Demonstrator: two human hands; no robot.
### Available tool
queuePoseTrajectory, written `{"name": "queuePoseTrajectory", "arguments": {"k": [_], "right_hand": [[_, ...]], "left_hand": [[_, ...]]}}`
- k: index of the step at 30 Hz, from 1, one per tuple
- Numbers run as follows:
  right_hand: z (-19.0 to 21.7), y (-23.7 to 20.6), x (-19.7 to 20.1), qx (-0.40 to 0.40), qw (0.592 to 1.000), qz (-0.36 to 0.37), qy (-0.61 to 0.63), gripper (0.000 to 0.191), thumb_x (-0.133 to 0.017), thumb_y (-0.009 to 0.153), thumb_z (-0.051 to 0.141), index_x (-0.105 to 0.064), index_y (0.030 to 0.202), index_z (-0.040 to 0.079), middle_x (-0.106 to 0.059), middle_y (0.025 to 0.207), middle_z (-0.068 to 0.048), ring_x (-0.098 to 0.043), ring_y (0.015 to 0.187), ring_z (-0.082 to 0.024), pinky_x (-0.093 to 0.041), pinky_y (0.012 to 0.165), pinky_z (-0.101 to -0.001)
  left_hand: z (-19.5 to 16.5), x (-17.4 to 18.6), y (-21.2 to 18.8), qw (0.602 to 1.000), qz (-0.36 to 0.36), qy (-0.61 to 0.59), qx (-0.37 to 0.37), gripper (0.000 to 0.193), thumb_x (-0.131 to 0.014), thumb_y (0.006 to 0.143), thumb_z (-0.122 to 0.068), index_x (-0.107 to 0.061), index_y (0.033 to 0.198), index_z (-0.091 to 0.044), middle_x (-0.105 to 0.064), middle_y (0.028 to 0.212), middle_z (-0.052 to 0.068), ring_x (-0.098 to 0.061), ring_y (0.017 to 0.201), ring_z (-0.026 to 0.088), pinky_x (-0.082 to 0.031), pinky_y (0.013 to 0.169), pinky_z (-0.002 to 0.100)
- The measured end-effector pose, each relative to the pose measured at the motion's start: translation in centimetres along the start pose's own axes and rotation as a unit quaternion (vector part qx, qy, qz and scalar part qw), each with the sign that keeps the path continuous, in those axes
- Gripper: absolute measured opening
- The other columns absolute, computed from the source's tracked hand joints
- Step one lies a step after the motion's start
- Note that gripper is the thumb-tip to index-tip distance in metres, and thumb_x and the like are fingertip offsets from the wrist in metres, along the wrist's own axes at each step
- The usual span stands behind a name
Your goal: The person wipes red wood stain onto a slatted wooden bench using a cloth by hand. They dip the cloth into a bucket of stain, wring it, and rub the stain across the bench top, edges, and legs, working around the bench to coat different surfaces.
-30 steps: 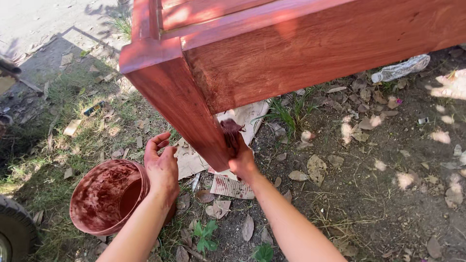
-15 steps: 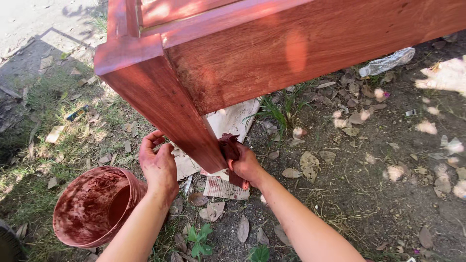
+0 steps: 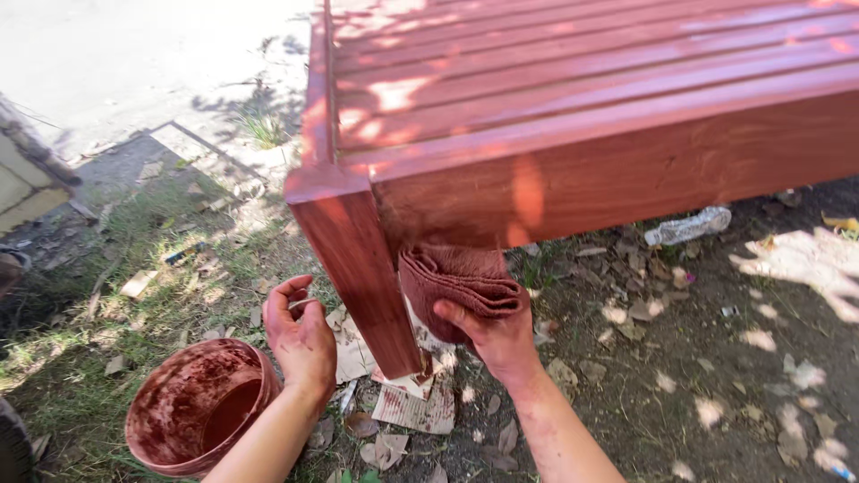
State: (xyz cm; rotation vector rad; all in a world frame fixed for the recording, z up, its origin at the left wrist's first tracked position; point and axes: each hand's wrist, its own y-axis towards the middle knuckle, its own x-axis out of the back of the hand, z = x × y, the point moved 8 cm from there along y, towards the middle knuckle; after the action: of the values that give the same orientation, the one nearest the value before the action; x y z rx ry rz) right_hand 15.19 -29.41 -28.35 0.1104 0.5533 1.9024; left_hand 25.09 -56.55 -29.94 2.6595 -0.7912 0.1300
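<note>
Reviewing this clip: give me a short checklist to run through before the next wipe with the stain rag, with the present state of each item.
1. Rag in hand: ok. The right hand grips the folded stained rag, pressed up under the wooden rail.
2. Left hand out of the way: ok. The left hand is open beside the leg, touching nothing.
3. Stain within reach: ok. The stain bucket stands upright by the left forearm.
4. Stain left in the bucket: cannot tell; only its smeared inner wall shows.
5. Ground protected: not ok. Torn newspaper lies only around the leg's foot.
</note>
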Motion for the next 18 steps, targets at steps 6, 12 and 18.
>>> {"name": "queuePoseTrajectory", "arguments": {"k": [6, 12, 18], "right_hand": [[6.4, 4.9, -5.3, 0.169, 0.973, -0.113, -0.105, 0.039, -0.086, 0.083, 0.019, -0.071, 0.115, 0.002, -0.077, 0.111, -0.007, -0.074, 0.1, -0.015, -0.061, 0.091, -0.0306], [3.3, 6.8, -0.7, 0.064, 0.891, -0.135, 0.428, 0.028, -0.076, 0.094, 0.02, -0.067, 0.106, -0.003, -0.068, 0.105, -0.01, -0.068, 0.102, -0.023, -0.062, 0.088, -0.0387], [10.3, 7.8, 15.1, 0.238, 0.93, -0.278, -0.018, 0.039, -0.077, 0.095, 0.005, -0.057, 0.128, 0.004, -0.059, 0.136, -0.01, -0.063, 0.126, -0.023, -0.05, 0.11, -0.0368]], "left_hand": [[-7.1, 1.4, -0.8, 0.976, 0.002, 0.067, -0.208, 0.034, -0.054, 0.084, -0.001, -0.061, 0.116, -0.007, -0.051, 0.113, 0.01, -0.054, 0.102, 0.023, -0.046, 0.097, 0.036], [-12.3, 0.0, -3.7, 0.935, -0.004, 0.131, -0.33, 0.04, -0.062, 0.078, -0.002, -0.063, 0.117, -0.015, -0.046, 0.114, 0.01, -0.043, 0.116, 0.028, -0.032, 0.109, 0.047], [-13.0, -1.9, -5.2, 0.938, 0.051, 0.145, -0.31, 0.044, -0.069, 0.077, -0.009, -0.065, 0.118, -0.024, -0.045, 0.123, 0.01, -0.039, 0.119, 0.031, -0.024, 0.105, 0.051]]}}
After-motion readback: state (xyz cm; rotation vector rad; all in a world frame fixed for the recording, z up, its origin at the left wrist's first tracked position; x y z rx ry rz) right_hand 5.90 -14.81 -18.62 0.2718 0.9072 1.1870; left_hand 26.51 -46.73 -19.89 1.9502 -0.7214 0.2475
